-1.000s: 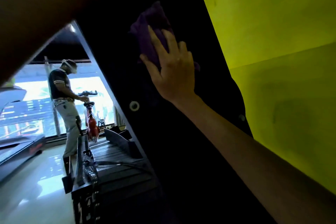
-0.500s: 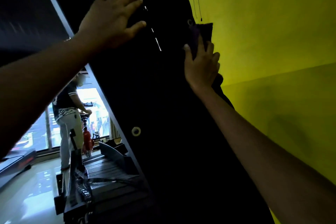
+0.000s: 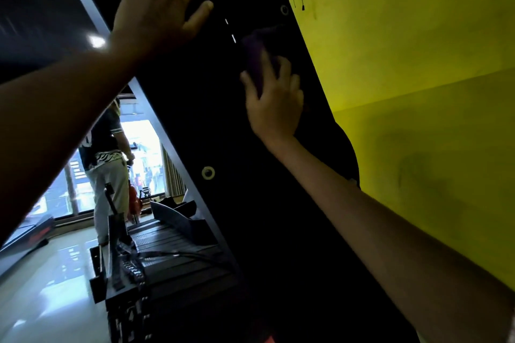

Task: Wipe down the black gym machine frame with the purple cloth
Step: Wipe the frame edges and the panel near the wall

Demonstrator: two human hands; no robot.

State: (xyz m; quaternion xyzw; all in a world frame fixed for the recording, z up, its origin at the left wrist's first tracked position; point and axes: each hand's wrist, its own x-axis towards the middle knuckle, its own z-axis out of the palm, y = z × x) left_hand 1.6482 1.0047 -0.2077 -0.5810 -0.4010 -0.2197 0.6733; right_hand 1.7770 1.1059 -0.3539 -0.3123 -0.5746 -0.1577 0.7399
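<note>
Wall (image 3: 418, 92): yellow, just right of frame edge.
Frame (image 3: 223, 120): black, slanted.
Right hand (image 3: 274, 103): fingers straight, pressing cloth (image 3: 255, 50) flat near right edge.
Left hand (image 3: 158, 5): fingers curled against upper frame.

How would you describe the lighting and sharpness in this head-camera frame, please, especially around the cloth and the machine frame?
Head view: strongly backlit; the window blows out, while the black gym machine frame falls into near-featureless shadow. The purple cloth under the right hand is dim and motion-blurred. The left hand is sharper. Straight edges lean, which suggests wide-angle distortion. Floor shows glare.
</note>
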